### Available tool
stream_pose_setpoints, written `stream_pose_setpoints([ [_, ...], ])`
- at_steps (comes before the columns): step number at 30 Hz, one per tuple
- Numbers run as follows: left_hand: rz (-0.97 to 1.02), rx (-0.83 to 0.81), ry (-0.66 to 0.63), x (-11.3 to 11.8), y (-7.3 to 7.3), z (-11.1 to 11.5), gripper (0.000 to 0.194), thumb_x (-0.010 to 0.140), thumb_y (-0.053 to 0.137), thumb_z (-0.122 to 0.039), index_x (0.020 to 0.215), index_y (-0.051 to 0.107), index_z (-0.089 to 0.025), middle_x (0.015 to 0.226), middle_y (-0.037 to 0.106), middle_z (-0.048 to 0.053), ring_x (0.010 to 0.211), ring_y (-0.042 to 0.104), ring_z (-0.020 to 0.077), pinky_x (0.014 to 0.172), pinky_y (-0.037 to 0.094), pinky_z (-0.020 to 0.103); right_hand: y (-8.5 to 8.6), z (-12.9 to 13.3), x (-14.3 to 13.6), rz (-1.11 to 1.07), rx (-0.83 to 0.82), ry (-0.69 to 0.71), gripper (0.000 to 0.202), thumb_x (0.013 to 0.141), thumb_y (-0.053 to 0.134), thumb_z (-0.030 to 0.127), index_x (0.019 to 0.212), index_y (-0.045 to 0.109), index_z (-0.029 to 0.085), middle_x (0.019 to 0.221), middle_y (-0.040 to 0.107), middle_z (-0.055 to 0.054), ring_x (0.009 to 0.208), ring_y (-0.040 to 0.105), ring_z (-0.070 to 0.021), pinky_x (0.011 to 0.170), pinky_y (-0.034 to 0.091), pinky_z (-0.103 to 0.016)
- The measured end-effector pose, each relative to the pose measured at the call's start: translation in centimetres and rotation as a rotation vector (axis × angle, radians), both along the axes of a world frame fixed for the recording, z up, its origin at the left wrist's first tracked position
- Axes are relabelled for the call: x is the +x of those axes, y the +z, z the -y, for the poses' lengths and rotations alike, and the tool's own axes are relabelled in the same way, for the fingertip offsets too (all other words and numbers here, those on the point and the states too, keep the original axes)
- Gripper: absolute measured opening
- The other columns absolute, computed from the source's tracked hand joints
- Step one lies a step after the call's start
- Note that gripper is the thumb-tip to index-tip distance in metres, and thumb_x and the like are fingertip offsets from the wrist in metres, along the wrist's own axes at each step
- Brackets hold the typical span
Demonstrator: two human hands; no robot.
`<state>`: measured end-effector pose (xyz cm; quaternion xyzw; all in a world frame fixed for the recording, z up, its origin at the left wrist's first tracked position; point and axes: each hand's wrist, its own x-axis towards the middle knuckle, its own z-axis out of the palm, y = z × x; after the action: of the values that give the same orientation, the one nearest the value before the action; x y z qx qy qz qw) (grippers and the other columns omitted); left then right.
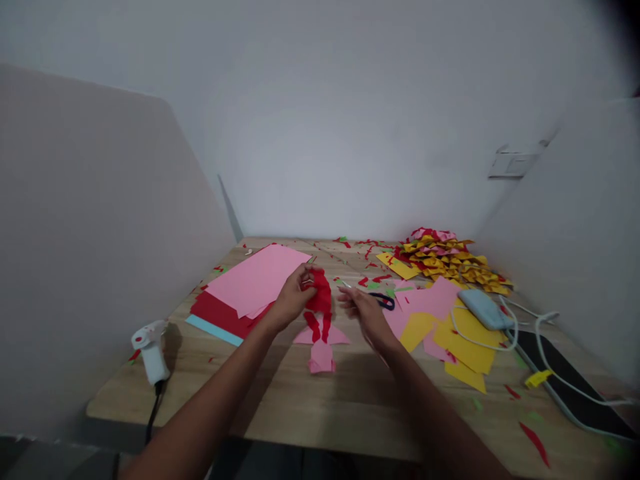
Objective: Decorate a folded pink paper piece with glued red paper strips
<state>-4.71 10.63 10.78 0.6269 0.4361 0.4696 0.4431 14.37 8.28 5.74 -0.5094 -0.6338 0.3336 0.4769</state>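
My left hand (pixel 297 293) is closed on the edge of a red paper cutout (pixel 323 293), thumb and fingers pinching it. Two narrow red strips hang from the cutout's lower end over a pink paper piece (pixel 321 353), which has rounded sides and a folded bottom. Just right of the red paper is my right hand (pixel 359 307), its fingers curled in; what they hold, if anything, is hard to make out. Scissors with dark handles (pixel 385 301) show behind that hand, partly hidden by it, and a thin pale tip pokes out past its fingers.
Pink sheets (pixel 265 273) overlap red sheets (pixel 220 313) and a light blue sheet (pixel 213 330) at left. A corded white glue gun (pixel 153 353) stands near the left edge. Yellow paper (pixel 467 347), a power bank (pixel 484 309), a black tablet (pixel 565 380) and a folded-paper pile (pixel 445 257) occupy the right.
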Motion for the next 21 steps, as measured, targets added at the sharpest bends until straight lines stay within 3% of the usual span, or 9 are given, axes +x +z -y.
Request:
stream_pose_setpoints([
  [2,0.069,-0.039,-0.134,0.4,0.9,2.2,0.053,0.062,0.059,-0.012,0.114,0.058,-0.02,0.101,0.068,0.005,0.091,0.066,0.0186,0.072,0.053,0.025,1.1,1.0,-1.9,-0.174,-0.047,0.117,0.065,0.098,0.028,0.067,0.095,0.072,0.019,0.08,0.073,-0.008,0.078,0.068,-0.0213,0.069,0.052,-0.032],
  [4,0.126,-0.089,-0.231,0.4,1.3,4.0,0.063,0.062,0.058,-0.009,0.124,0.057,-0.022,0.1,0.068,0.004,0.083,0.066,0.0163,0.066,0.05,0.022,2.3,1.7,-3.4,-0.604,-0.152,0.237,0.05,0.086,0.058,0.068,0.091,0.069,0.02,0.078,0.072,-0.006,0.078,0.069,-0.0223,0.07,0.054,-0.033],
  [7,0.163,-0.152,-0.231,-0.7,1.2,5.7,0.074,0.063,0.06,-0.009,0.135,0.051,-0.026,0.103,0.067,0.003,0.076,0.065,0.0142,0.061,0.048,0.021,3.3,2.1,-4.5,-0.855,-0.196,0.218,0.044,0.066,0.082,0.057,0.083,0.063,0.022,0.074,0.07,-0.002,0.073,0.068,-0.021,0.069,0.055,-0.033],
  [12,0.164,-0.285,-0.011,-2.8,1.0,7.2,0.069,0.062,0.068,-0.012,0.129,0.057,-0.021,0.111,0.069,0.007,0.08,0.068,0.016,0.063,0.052,0.023,3.0,1.9,-5.6,-0.759,-0.163,0.078,0.041,0.065,0.083,0.053,0.073,0.061,0.02,0.069,0.065,0.002,0.062,0.06,-0.014,0.06,0.052,-0.027],
  [15,0.186,-0.443,-0.063,-3.5,0.9,8.3,0.042,0.069,0.078,-0.027,0.108,0.068,-0.015,0.094,0.074,0.007,0.07,0.066,0.0158,0.061,0.05,0.024,2.8,1.4,-5.8,-0.609,-0.15,0.03,0.04,0.067,0.079,0.056,0.073,0.064,0.019,0.069,0.066,0.001,0.061,0.059,-0.014,0.059,0.051,-0.028],
  [18,0.183,-0.503,-0.067,-4.4,0.4,9.5,0.032,0.069,0.083,-0.04,0.084,0.071,-0.014,0.073,0.072,0.004,0.057,0.059,0.0124,0.052,0.043,0.021,2.8,0.4,-3.8,-0.379,-0.142,-0.02,0.046,0.07,0.072,0.062,0.081,0.069,0.018,0.074,0.068,-0.002,0.059,0.058,-0.015,0.059,0.051,-0.03],
  [21,0.202,-0.493,0.005,-5.7,-0.4,10.6,0.033,0.067,0.086,-0.039,0.082,0.071,-0.014,0.068,0.07,0.001,0.052,0.055,0.0095,0.049,0.041,0.019,2.6,-0.7,0.4,-0.058,-0.159,-0.077,0.046,0.08,0.06,0.061,0.084,0.071,0.016,0.071,0.067,-0.004,0.063,0.059,-0.0187,0.063,0.05,-0.032],
])
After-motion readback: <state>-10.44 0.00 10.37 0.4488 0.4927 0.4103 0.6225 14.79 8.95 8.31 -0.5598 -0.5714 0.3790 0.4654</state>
